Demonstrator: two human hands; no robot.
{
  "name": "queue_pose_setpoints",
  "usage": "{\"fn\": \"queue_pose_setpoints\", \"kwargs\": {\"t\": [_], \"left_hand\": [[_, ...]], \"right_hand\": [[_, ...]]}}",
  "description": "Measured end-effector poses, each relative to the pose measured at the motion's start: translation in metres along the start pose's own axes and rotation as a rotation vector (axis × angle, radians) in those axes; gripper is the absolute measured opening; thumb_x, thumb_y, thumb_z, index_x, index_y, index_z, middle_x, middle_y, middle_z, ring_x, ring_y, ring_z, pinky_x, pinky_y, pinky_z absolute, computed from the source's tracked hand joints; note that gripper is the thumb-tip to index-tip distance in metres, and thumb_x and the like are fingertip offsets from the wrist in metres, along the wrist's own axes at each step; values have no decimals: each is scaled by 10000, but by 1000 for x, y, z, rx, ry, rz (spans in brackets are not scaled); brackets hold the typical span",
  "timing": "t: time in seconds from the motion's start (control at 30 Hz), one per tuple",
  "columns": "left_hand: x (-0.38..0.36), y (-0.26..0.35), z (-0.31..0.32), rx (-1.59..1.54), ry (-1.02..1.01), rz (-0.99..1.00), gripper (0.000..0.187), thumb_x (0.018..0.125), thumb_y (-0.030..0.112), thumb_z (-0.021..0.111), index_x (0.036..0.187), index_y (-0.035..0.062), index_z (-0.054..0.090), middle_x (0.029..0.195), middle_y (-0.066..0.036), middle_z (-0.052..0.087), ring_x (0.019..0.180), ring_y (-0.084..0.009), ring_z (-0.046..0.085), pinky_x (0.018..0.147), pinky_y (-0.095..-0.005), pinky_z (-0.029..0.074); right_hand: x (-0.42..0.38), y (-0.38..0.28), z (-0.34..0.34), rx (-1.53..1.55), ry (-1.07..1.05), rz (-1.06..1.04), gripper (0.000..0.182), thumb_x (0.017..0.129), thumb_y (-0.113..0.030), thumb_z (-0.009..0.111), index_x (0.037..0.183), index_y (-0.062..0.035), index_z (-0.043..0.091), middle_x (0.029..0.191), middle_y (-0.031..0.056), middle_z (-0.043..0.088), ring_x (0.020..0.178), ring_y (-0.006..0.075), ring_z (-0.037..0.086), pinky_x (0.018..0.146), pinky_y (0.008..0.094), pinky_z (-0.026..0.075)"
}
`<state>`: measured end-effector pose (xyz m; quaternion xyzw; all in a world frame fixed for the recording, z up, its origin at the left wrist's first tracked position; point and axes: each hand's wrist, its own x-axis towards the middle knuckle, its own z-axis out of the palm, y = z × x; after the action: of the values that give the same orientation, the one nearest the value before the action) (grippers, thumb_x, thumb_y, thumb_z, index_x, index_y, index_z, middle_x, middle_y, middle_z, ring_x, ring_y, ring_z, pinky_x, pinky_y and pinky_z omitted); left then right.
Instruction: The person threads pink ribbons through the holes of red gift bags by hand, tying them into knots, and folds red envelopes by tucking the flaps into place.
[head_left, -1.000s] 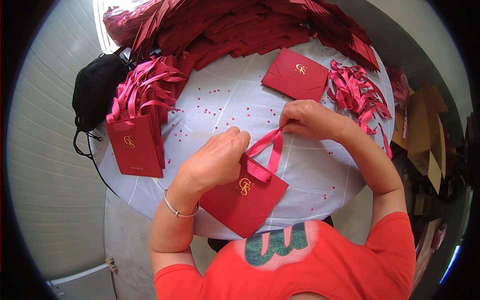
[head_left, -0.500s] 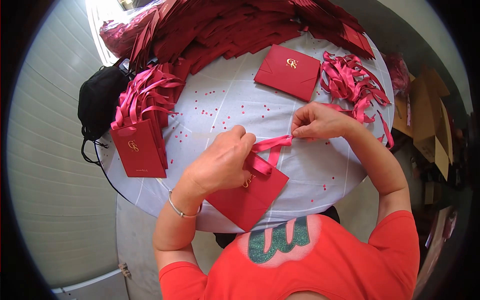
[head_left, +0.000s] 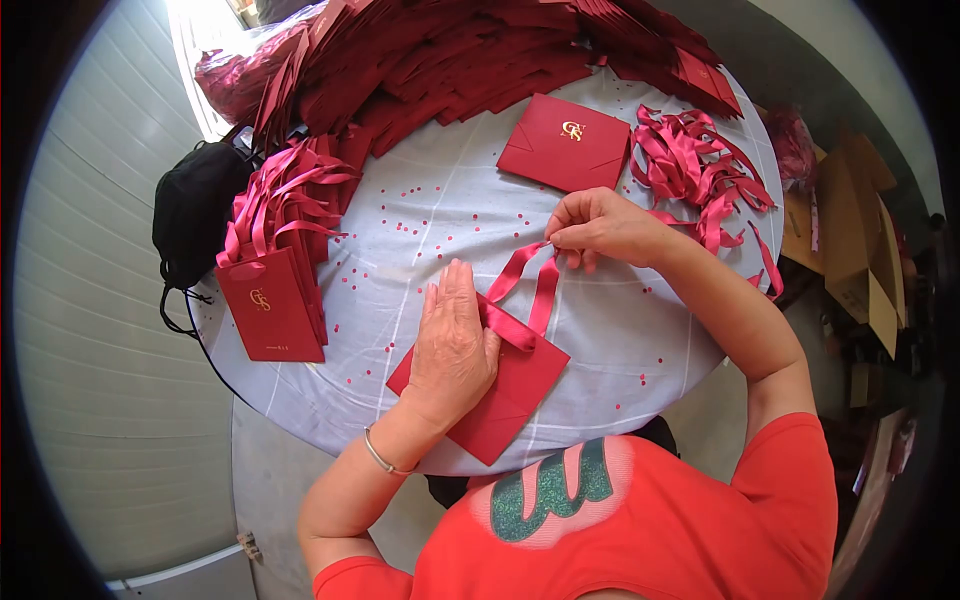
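Observation:
A red paper gift bag [head_left: 515,395] lies flat near the table's front edge, its gold print mostly covered. My left hand [head_left: 452,345] rests flat on its upper left part, fingers stretched out together. From the bag's top edge a pink ribbon [head_left: 543,295] rises in a loop. My right hand [head_left: 595,230] pinches the far end of this loop between thumb and fingers, holding it away from the bag. Beyond that hand lies another flat red bag [head_left: 565,145] with a gold monogram. Loose pink ribbons [head_left: 690,165] are heaped to its right.
Bags with ribbon handles [head_left: 268,305] are stacked at the left, beside a black drawstring pouch [head_left: 200,210]. Many flat red bags [head_left: 430,60] line the table's far edge. Small red dots are scattered over the pale cloth [head_left: 420,235]. Cardboard boxes [head_left: 860,250] stand at right.
My left hand has gone from gripping near the ribbon to lying flat on the bag. My right hand has moved left and away from me, drawing the ribbon into an open loop.

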<state>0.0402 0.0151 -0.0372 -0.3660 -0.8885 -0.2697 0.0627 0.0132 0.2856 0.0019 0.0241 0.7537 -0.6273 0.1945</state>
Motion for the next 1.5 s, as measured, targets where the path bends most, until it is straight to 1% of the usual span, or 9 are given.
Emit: {"fn": "queue_pose_setpoints", "kwargs": {"t": [0.1,0.3,0.8,0.9,1.23,1.33,1.4,1.43,1.5], "left_hand": [[-1,0,1,7,18,5,712,809,20,597,1428,-122,276,1421,-337,391,1355,-457,380,1163,-515,262],[1,1,-3,26,-9,7,757,808,74,648,1424,-142,266,1417,-346,399,1351,-451,395,1165,-511,258],[-2,3,0,-22,24,-37,910,742,156,718,1439,-138,212,1466,-389,276,1395,-496,302,1159,-546,236],[-3,2,0,-24,42,37,1021,704,166,773,1474,-93,154,1479,-404,237,1388,-534,283,1156,-573,216],[-4,-1,-7,-113,11,120,1071,696,222,823,1473,-87,154,1461,-394,283,1360,-537,335,1154,-555,243],[-4,2,-10,-215,29,85,1098,673,260,848,1464,-96,175,1449,-391,307,1372,-533,314,1156,-567,220],[-5,11,-19,-17,78,151,1119,644,318,871,1448,-105,218,1441,-395,317,1381,-536,289,1158,-580,189],[-8,21,-25,2,70,146,1106,622,428,867,1398,-138,320,1446,-407,300,1382,-553,261,1149,-616,150],[-14,47,-37,124,-41,117,1103,611,517,844,1340,-178,392,1449,-418,284,1371,-573,256,1134,-646,133]], "right_hand": [[1,-1,-2,165,-27,47,148,902,-126,675,955,10,657,816,54,672,690,103,668,557,238,552],[6,-1,1,167,9,-1,171,893,-116,711,975,25,660,826,68,683,681,113,679,595,247,580],[16,11,0,197,184,-35,109,865,-27,704,952,23,664,789,75,691,621,124,673,579,246,571],[18,7,-8,222,226,11,113,849,-1,697,948,38,662,765,90,690,613,132,675,578,250,575],[18,7,-4,213,231,-85,140,860,-43,709,969,30,660,796,76,684,635,120,670,587,250,573],[16,7,-6,191,219,-142,131,869,-49,706,969,20,657,804,63,680,645,112,668,586,247,575],[6,-3,-2,247,201,-169,122,875,-51,701,968,14,656,808,60,680,645,108,668,579,244,575],[-2,-9,0,308,189,-183,113,880,-53,696,967,8,656,812,56,680,644,104,669,572,241,575],[-23,-29,10,388,146,-207,93,887,-49,685,961,-2,656,793,55,678,634,101,673,555,240,574]]}}
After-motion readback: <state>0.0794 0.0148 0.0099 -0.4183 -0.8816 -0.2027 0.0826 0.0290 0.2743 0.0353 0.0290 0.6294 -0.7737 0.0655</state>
